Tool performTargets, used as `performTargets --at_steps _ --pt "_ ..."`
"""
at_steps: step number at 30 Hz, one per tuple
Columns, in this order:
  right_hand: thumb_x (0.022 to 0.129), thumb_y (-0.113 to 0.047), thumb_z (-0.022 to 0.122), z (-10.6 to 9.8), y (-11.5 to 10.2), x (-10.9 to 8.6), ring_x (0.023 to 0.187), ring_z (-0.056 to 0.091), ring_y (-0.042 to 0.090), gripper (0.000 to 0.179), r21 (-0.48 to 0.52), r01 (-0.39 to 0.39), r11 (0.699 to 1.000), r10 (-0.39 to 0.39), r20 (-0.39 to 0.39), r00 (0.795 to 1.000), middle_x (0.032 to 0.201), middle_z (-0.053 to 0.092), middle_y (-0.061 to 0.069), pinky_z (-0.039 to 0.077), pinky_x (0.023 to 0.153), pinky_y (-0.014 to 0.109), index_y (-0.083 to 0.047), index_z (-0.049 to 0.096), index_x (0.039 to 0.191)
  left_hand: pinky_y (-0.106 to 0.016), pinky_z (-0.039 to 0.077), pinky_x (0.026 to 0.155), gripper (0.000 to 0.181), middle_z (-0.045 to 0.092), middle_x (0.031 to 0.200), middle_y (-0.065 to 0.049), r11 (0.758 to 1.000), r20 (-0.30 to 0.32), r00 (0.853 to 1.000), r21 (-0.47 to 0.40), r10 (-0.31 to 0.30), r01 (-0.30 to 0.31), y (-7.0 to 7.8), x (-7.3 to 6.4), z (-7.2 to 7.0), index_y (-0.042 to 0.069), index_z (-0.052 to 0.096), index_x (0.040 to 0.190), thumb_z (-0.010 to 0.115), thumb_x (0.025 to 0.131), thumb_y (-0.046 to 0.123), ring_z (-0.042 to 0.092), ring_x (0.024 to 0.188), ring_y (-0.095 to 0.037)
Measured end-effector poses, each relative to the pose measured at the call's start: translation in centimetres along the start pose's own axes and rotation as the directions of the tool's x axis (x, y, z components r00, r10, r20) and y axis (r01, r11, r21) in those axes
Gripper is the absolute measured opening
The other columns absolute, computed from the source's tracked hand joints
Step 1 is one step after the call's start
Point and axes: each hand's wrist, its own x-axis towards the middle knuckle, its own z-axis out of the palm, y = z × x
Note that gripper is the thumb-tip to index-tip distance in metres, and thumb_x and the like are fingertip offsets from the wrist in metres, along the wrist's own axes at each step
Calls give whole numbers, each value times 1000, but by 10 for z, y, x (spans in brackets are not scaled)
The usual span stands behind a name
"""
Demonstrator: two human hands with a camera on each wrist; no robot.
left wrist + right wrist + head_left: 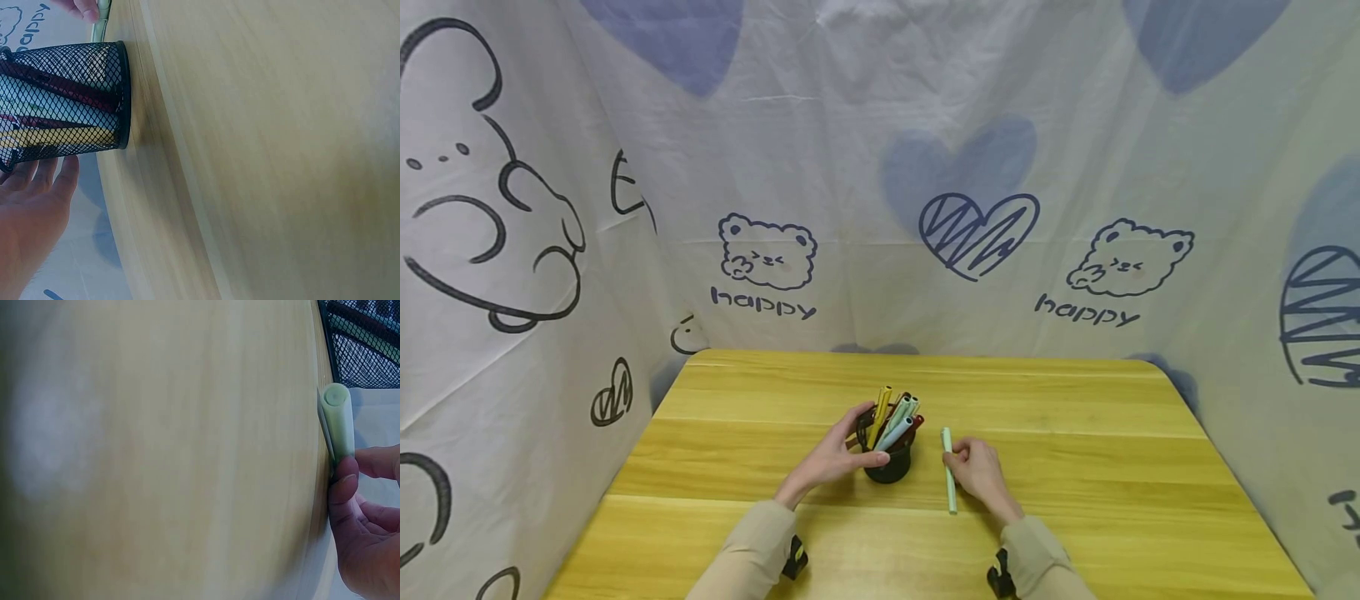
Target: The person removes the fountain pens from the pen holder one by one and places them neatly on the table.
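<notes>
A black mesh pen holder (887, 468) stands on the wooden table, full of several pens in yellow, pale green, light blue and dark red. My left hand (831, 456) holds it from the left, thumb across the front and fingers at the far side. In the left wrist view the mesh wall (62, 100) shows the pens inside, and the fingers (65, 178) touch it. To the right of the holder, my right hand (977, 471) pinches a pale green pen (951, 492) between thumb and fingers. That pen (339, 422) is low over the tabletop; whether it touches is unclear.
The wooden table (1075, 467) stretches to both sides of the hands. A white cloth (865, 275) with hearts and bear drawings hangs behind the table and at its sides. Each wrist wears a black strap (795, 557).
</notes>
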Motion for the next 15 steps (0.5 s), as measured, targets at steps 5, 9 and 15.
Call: performTargets --at_steps 5,9,15 --pt "89 -10 69 1 0 0 58 52 10 20 -4 0 1000 0 -6 1000 73 63 6 42 50 21 6 70 101 -59 30 122 93 27 165 -16 1000 1 1000 1 -4 4 -1 1 0 13 25 160 81 87 28 29 152 -40" --pt "89 -10 69 1 1 0 58 52 10 19 7 1 1000 -1 -4 1000 72 63 6 42 49 21 6 69 100 -59 30 123 94 26 166 -15 1000 1 1000 1 -11 11 0 0 0 13 24 160 81 87 28 28 152 -39" --pt "89 -10 69 1 1 0 58 52 11 19 17 -7 1000 7 2 1000 72 62 6 41 49 22 6 69 100 -60 29 122 95 26 166 -14 1000 3 1000 -1 -9 9 -1 0 0 11 24 160 81 86 30 27 153 -40"
